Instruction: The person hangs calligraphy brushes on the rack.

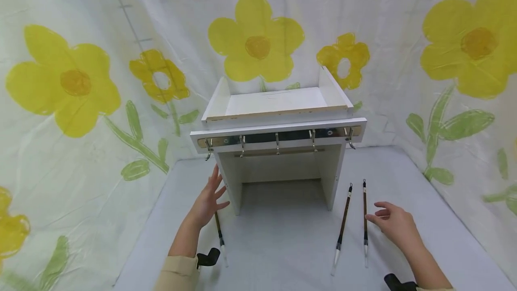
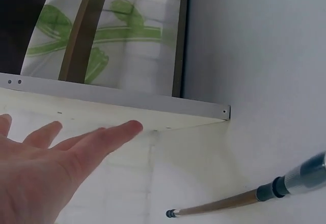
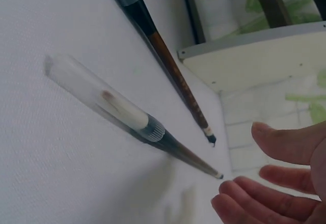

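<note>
Loosely spread and holding nothing, the left hand (image 1: 207, 203) was just beside the white shelf (image 1: 278, 130), one brush (image 1: 220, 229) lying near its thumb. Likewise unclenched, the right hand (image 1: 395, 222) had its thumb and fingers parted; just left of it lay a second brush (image 1: 365, 217), with a third brush (image 1: 344, 219) farther left.

- White shelf unit (image 1: 278, 99) between the left hand (image 1: 206, 200) and right hand (image 1: 397, 227): smooth, painted-looking board, raw brown wood along one edge.
- Its hook rail (image 1: 291, 136): glossy, mirror-like metal.
- Brushes (image 1: 345, 214) near both hands: smooth wood-look handles, clear plastic caps (image 3: 84, 81).
- Bench (image 1: 282, 246) beneath them: matt, finely textured covering.
- Sheet (image 1: 311, 21) beyond: creased, faintly shiny (cloth or plastic, hard to tell).
</note>
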Demonstrator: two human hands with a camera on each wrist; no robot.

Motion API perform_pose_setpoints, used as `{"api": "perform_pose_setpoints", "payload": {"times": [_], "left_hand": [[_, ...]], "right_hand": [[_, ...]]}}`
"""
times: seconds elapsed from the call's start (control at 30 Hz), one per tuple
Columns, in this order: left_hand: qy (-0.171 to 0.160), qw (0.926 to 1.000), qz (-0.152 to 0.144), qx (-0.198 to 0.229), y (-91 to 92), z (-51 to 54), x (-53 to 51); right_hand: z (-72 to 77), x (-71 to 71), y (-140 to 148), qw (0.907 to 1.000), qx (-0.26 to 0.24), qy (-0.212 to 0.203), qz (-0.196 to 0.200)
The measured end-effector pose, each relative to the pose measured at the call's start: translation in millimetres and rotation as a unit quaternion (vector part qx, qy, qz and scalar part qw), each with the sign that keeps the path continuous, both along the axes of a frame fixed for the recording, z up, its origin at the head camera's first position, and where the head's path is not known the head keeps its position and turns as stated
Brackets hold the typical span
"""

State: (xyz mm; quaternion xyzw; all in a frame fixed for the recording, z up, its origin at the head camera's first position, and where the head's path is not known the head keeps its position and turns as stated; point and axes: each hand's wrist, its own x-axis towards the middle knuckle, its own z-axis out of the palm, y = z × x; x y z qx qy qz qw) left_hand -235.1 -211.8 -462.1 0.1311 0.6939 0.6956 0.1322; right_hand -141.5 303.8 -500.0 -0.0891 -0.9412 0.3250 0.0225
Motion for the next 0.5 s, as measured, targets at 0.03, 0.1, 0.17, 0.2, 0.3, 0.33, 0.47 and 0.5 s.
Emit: {"api": "perform_pose_setpoints", "payload": {"times": [0.03, 0.1, 0.17, 0.2, 0.3, 0.33, 0.47, 0.5], "left_hand": [[-0.004, 1.0, 0.0, 0.001, 0.0, 0.5, 0.0], [-0.007, 1.0, 0.004, 0.003, 0.2, 0.8, -0.3], [-0.009, 0.9999, 0.009, 0.007, 0.9, 0.7, -0.5], [-0.011, 0.9999, 0.01, 0.009, 1.6, 0.4, -1.0], [-0.014, 0.9998, 0.011, 0.013, 3.9, -1.2, -3.3], [-0.014, 0.9998, 0.013, 0.011, 4.9, -1.8, -4.4], [-0.009, 0.9998, 0.018, -0.001, 6.8, -5.0, -8.8], [-0.007, 0.9998, 0.018, -0.004, 6.6, -5.6, -9.3]], "right_hand": [[-1.1, -0.7, -1, 1.0, -0.002, -0.002, -0.001], [-3.5, -1.7, -2, 1.0, -0.004, -0.006, -0.003], [-5.3, -2.7, -3, 0.9999, -0.007, -0.01, -0.004], [-6.4, -2.9, -3, 0.9999, -0.008, -0.012, -0.004], [-10.3, -3.8, -2, 0.9998, -0.008, -0.017, -0.008], [-11.7, -4.3, -2, 0.9997, -0.009, -0.02, -0.01], [-17.1, -7.8, -3, 0.9992, -0.015, -0.035, -0.015], [-17.9, -9.0, -4, 0.9989, -0.017, -0.04, -0.014]]}}
